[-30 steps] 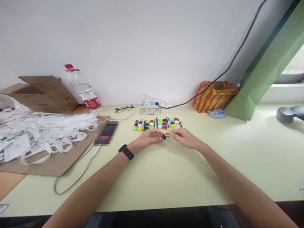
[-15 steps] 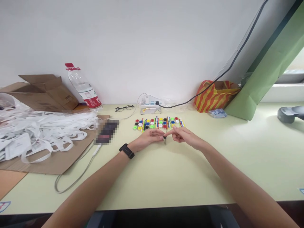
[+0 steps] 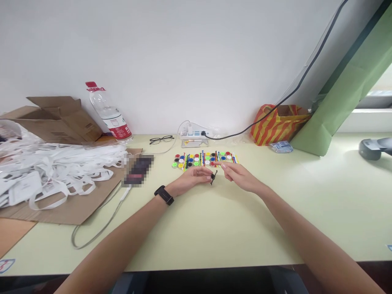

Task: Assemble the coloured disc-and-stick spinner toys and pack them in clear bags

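Observation:
My left hand [image 3: 196,176] pinches a small black piece with a thin dark bar [image 3: 214,177] across its end, held just above the table. The bar slants, its upper end leaning right. My right hand [image 3: 240,175] is beside it on the right, its index finger stretched out to the left and the other fingers partly curled. It holds nothing that I can see. Behind both hands lie several coloured round discs [image 3: 196,160] and thin coloured sticks [image 3: 202,157], in groups on the pale table [image 3: 220,228]. The fingers hide a few of them.
A power strip [image 3: 193,134] with a black cable stands behind the discs. Glasses [image 3: 161,140], a blurred-out phone [image 3: 137,170] and a bottle [image 3: 112,118] are to the left, near white straps [image 3: 67,171] on cardboard. A striped bag [image 3: 266,126] stands at the back right.
The thin bar on the black piece has turned and now shows at a clear slant. My right index finger has moved slightly up, away from it. The left hand keeps its grip.

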A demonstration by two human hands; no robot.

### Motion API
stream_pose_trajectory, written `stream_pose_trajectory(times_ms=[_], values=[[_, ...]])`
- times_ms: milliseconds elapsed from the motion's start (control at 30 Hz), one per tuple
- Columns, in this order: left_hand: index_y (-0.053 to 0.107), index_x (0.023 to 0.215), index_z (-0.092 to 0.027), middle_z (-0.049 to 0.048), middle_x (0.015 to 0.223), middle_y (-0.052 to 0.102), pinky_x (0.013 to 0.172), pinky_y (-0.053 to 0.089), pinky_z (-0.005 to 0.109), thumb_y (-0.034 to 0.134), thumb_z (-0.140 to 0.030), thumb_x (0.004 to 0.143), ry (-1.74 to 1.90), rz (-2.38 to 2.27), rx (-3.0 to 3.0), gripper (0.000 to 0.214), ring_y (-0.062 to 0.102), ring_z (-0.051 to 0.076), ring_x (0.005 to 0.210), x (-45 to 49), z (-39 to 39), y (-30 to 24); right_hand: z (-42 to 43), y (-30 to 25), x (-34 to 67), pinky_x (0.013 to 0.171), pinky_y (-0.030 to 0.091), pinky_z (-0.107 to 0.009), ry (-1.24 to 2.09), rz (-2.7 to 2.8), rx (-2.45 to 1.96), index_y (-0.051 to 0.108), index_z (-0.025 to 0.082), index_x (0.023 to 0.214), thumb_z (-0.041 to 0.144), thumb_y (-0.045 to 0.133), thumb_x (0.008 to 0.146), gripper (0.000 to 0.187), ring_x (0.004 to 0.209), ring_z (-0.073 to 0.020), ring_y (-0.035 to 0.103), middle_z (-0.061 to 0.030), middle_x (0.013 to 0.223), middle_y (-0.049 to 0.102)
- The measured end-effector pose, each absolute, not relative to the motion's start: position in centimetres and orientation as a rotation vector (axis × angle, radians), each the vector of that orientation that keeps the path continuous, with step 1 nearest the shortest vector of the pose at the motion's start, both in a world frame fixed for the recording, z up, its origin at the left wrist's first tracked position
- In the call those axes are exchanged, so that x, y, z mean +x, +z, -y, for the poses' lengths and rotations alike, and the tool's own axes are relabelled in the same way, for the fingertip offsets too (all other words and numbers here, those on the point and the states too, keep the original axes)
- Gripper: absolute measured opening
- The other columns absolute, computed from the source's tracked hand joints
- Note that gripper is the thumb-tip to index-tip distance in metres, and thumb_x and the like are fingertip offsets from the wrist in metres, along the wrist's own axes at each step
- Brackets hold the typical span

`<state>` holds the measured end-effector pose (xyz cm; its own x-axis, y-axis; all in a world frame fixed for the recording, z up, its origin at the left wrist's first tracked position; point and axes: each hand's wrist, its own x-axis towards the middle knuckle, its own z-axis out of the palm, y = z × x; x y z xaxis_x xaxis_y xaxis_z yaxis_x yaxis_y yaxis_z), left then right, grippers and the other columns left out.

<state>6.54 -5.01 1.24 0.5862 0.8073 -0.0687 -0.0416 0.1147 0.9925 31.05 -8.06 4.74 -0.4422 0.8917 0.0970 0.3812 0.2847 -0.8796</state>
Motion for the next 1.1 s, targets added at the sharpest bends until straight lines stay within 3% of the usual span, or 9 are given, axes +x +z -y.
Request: stream_pose_trajectory(times_ms=[133, 233, 467, 767, 833, 933, 1000, 1100], values=[[0.074, 0.106, -0.016, 0.0098, 0.105, 0.074, 0.096, 0.053, 0.037, 0.088, -0.033, 0.074, 0.711, -0.761, 1.310, 0.039, 0.071, 0.020, 0.097, 6.6, 5.0, 1.2, 7.8, 4.7, 31.5, 0.057, 0.032, -0.030, 1.144, 2.023, -1.241, 0.057, 0.018, 0.051, 0.070, 0.026, 0.101, 0.077, 0.051, -0.0131, 0.035, 0.0024, 0.052, 0.031], [0.074, 0.106, -0.016, 0.0097, 0.107, 0.074, 0.096, 0.053, 0.037, 0.088, -0.032, 0.074, 0.708, -0.772, 1.301, 0.039, 0.071, 0.020, 0.097, 6.6, 4.9, 1.2, 7.6, 4.8, 31.9, 0.056, 0.031, -0.030, 1.122, 1.967, -1.209, 0.058, 0.018, 0.051, 0.068, 0.021, 0.102, 0.080, 0.051, -0.0130, 0.035, 0.0025, 0.051, 0.028], [0.074, 0.107, -0.015, 0.0119, 0.106, 0.076, 0.100, 0.052, 0.039, 0.088, -0.034, 0.074, 0.694, -0.780, 1.309, 0.041, 0.071, 0.022, 0.101, 6.7, 5.0, 1.5, 7.3, 3.5, 31.2, 0.053, 0.028, -0.027, 0.929, 2.088, -1.162, 0.065, 0.020, 0.082, 0.053, 0.058, 0.094, 0.036, 0.055, -0.0120, 0.037, 0.0051, 0.060, 0.041], [0.071, 0.107, -0.015, 0.0129, 0.108, 0.076, 0.094, 0.053, 0.036, 0.081, -0.035, 0.082, 0.630, -0.729, 1.481, 0.033, 0.071, 0.022, 0.102, 6.5, 5.1, 1.2, 7.8, 2.2, 30.3, 0.056, 0.033, -0.026, 0.693, 2.246, -1.237, 0.062, 0.021, 0.084, 0.040, 0.059, 0.094, 0.021, 0.058, -0.0130, 0.044, 0.0048, 0.062, 0.048], [0.071, 0.105, -0.015, 0.0125, 0.107, 0.076, 0.093, 0.053, 0.036, 0.081, -0.034, 0.082, 0.624, -0.714, 1.495, 0.032, 0.071, 0.022, 0.100, 6.5, 5.2, 1.2, 8.1, 2.4, 30.2, 0.060, 0.038, -0.027, 0.600, 2.236, -1.230, 0.062, 0.022, 0.097, 0.038, 0.062, 0.092, 0.017, 0.063, -0.0139, 0.049, 0.0028, 0.073, 0.056], [0.073, 0.105, -0.015, 0.0117, 0.107, 0.076, 0.095, 0.053, 0.036, 0.082, -0.035, 0.080, 0.609, -0.674, 1.533, 0.033, 0.071, 0.022, 0.101, 6.7, 5.5, 1.3, 8.5, 2.7, 30.1, 0.072, 0.045, -0.029, 0.523, 2.236, -1.121, 0.060, 0.025, 0.116, 0.033, 0.063, 0.092, 0.026, 0.082, -0.0166, 0.058, -0.0040, 0.104, 0.063], [0.075, 0.104, -0.015, 0.0117, 0.108, 0.076, 0.095, 0.053, 0.036, 0.080, -0.037, 0.082, 0.594, -0.658, 1.581, 0.031, 0.070, 0.022, 0.102, 6.9, 5.6, 1.4, 8.7, 2.8, 30.0, 0.077, 0.046, -0.029, 0.543, 2.262, -1.056, 0.062, 0.025, 0.108, 0.030, 0.059, 0.094, 0.016, 0.089, -0.0179, 0.059, -0.0051, 0.107, 0.063], [0.077, 0.101, -0.016, 0.0118, 0.107, 0.075, 0.092, 0.054, 0.036, 0.078, -0.040, 0.083, 0.624, -0.680, 1.644, 0.029, 0.070, 0.023, 0.100, 7.2, 5.7, 1.1, 8.5, 2.8, 30.1, 0.068, 0.044, -0.027, 0.731, 2.300, -1.064, 0.063, 0.022, 0.091, 0.027, 0.054, 0.096, 0.011, 0.076, -0.0158, 0.058, -0.0014, 0.086, 0.065]])
